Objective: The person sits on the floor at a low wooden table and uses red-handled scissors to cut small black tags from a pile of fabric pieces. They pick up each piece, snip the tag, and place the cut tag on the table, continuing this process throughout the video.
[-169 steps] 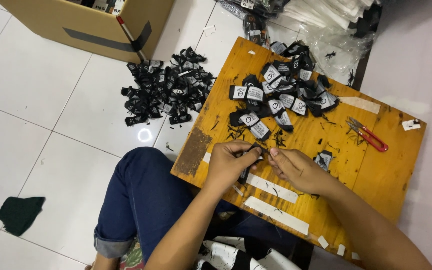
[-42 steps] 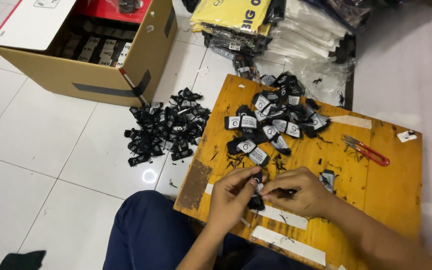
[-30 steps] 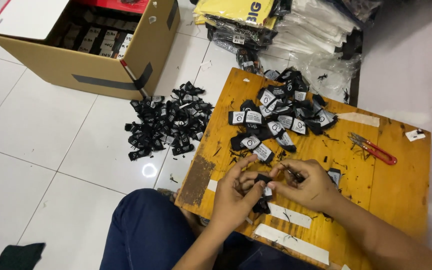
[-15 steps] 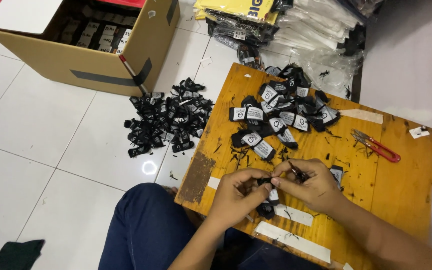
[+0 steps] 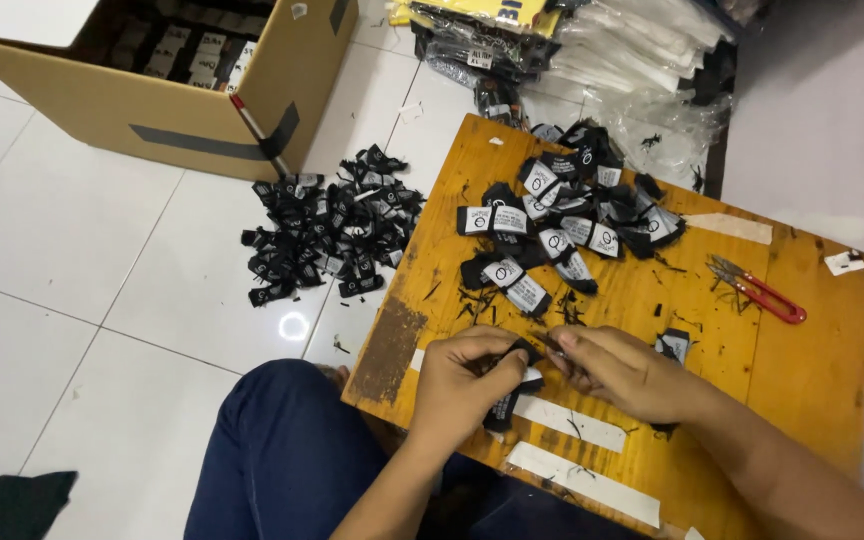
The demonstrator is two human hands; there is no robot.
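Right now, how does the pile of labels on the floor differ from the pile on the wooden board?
The floor pile lies on white tile and looks mostly black; the board pile lies on the orange wooden board and shows many white faces. The floor pile is packed tighter, the board pile looser and more spread. Both are small black-and-white fabric labels.

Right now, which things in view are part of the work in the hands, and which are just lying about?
In the work:
left hand and right hand, both pinching one black label
label pile on the board
wooden board

Lying about:
red snips, untouched
label heap on the floor
cardboard box
bagged stock
dark cloth
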